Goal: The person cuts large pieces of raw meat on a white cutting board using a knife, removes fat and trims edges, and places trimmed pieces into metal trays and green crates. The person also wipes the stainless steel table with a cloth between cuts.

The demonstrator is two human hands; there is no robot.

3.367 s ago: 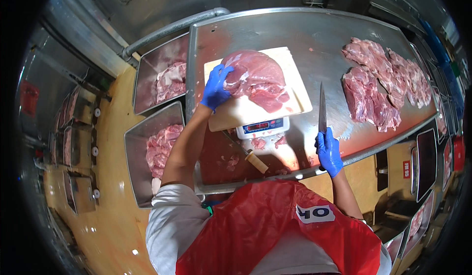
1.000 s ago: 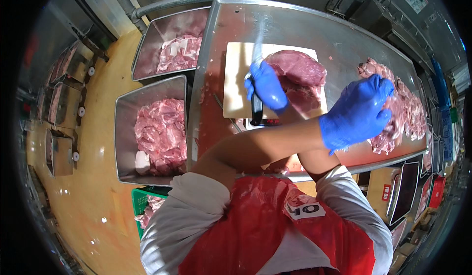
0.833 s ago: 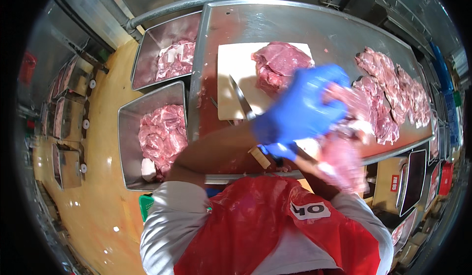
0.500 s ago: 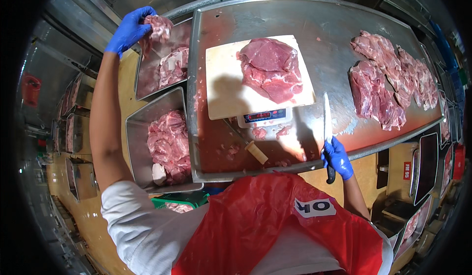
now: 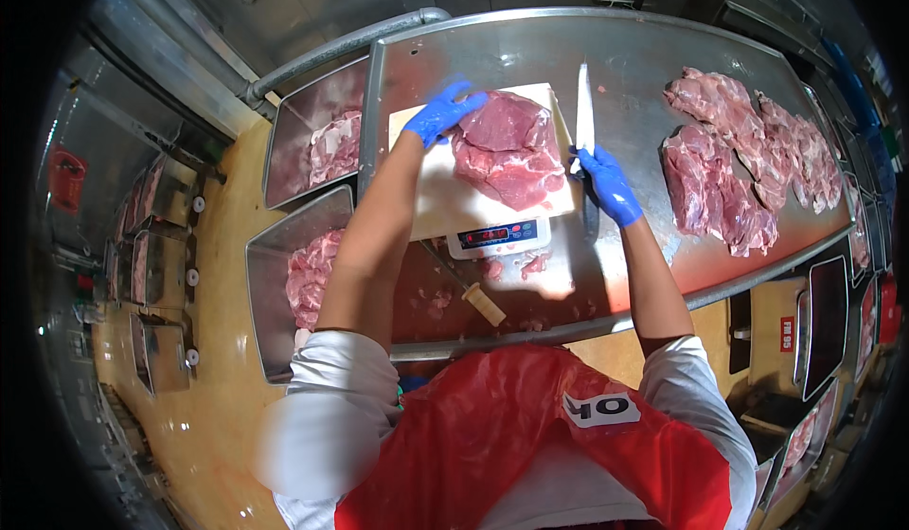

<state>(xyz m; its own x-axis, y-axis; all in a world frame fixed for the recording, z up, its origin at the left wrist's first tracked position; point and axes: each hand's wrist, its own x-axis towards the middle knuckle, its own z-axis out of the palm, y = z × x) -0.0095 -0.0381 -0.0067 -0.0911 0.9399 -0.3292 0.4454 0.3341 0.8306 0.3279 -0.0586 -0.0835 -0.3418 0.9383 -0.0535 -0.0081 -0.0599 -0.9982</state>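
Observation:
A thick slab of raw pink meat (image 5: 509,156) lies on a white cutting board (image 5: 426,189), which rests on a small digital scale (image 5: 500,237). At the board's upper left, my blue-gloved left hand (image 5: 445,116) touches the edge of the slab; its fingers reach out, a little blurred, and hold no loose piece. My blue-gloved right hand (image 5: 611,185) is closed round the handle of a knife (image 5: 585,113), just right of the board. The blade points away from me, over the metal table. Below the scale lies a sharpening steel (image 5: 484,304) with a pale handle.
Several large raw cuts (image 5: 724,165) lie on the right of the metal table (image 5: 644,47). Left of it stand two metal bins of meat, a far bin (image 5: 284,156) and a near bin (image 5: 265,317). A pipe railing (image 5: 350,47) runs behind. Small scraps lie near the front edge.
My left hand has come from above the far bin to the slab, and the meat piece it held is gone from it. My right hand has moved the knife forward and left, beside the board.

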